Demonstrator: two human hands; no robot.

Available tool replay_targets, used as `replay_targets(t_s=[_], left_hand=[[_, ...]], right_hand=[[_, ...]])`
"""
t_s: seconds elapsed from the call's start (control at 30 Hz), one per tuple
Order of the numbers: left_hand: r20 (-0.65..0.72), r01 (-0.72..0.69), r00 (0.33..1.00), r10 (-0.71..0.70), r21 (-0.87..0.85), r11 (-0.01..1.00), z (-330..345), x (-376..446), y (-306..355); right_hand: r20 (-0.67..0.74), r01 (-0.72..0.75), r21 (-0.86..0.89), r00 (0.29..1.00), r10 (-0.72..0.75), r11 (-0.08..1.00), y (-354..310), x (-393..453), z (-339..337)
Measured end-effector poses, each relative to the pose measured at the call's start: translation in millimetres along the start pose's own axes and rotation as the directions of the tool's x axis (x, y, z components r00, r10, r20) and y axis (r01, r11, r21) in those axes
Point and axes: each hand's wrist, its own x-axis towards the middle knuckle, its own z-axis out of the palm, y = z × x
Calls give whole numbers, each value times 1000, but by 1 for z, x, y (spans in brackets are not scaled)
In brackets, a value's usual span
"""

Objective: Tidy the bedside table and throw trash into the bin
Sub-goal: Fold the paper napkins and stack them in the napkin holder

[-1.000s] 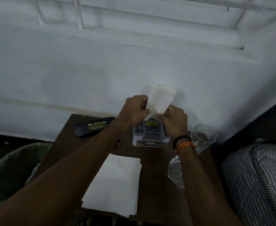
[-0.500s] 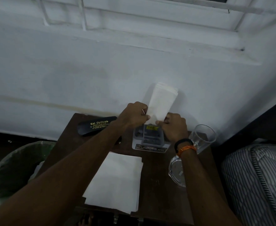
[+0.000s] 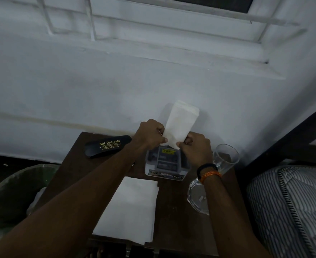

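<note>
You're pinching the folded tissue (image 3: 179, 125) upright with both grips, left hand (image 3: 149, 135) and right hand (image 3: 197, 148), probably squaring the fold. It's hovering above the grey gadget (image 3: 165, 162) at the worktop's (image 3: 170, 211) 12 o'clock. Bin (image 3: 13, 198) is sitting at 9 o'clock.

A bedroom in a home: a small dark wooden worktop (image 3: 75, 164) stands against a white painted wall at frame centre, a grey striped quilted mattress (image 3: 291, 207) lower right, a lined bin (image 3: 13, 198) lower left.
</note>
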Motion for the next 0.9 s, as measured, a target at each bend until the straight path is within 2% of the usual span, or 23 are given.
replay_targets(t_s=[0.17,0.5,0.73,0.9], left_hand=[[-84,24,996,-26,-25,999,8,3,1],[-99,43,994,-38,53,998,17,2,-7],[-6,51,999,-50,82,995,16,9,-6],[32,59,998,-61,56,997,10,9,-4]], right_hand=[[-45,29,-29,999,-31,999,1,1,1],[-46,37,-50,998,-40,998,2,-2,8],[-76,21,94,997,-14,995,-5,3,-7],[-86,45,50,995,-41,998,-3,5,-5]])
